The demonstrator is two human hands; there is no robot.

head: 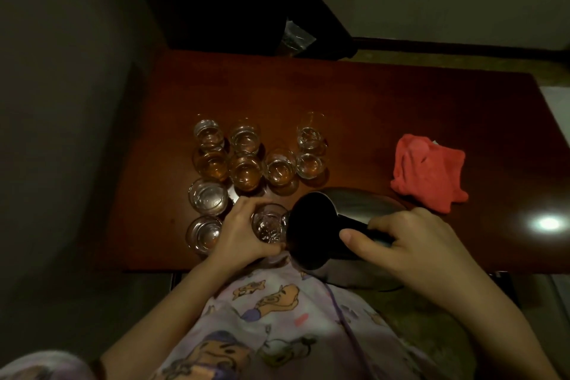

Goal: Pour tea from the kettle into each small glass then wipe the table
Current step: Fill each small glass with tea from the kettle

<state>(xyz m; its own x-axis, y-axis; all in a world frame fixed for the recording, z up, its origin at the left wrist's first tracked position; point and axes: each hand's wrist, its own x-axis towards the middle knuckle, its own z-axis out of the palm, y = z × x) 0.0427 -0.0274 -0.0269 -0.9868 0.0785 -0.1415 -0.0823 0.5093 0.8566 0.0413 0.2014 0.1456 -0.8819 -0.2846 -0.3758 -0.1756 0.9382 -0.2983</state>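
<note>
Left hand [239, 230] has its fingers curled round a small clear glass [269, 223], gripping it at the near edge of the counter [385, 108]; the glass base is hidden behind the hand. Right hand [401, 237] is wrapped on the dark handle of the kettle [348, 219], thumb laid along it, the other fingers tucked out of sight underneath. The kettle is a rounded, dull metal body, tipped over towards the left with its dark mouth right beside the held glass's rim. Whether liquid is running is hard to make out in this dim light.

Out from there: two clear glasses [207, 216] just left of the left hand look pale inside. Behind them sits a cluster of more small glasses [246, 163], several showing amber tea, the back ones too glary to judge. The counter is smooth reddish-brown wood with a bright lamp reflection at the right. A crumpled red cloth [428, 171], soft and fuzzy, lies well apart to the right. A patterned garment fills the bottom, cut off by the frame.
</note>
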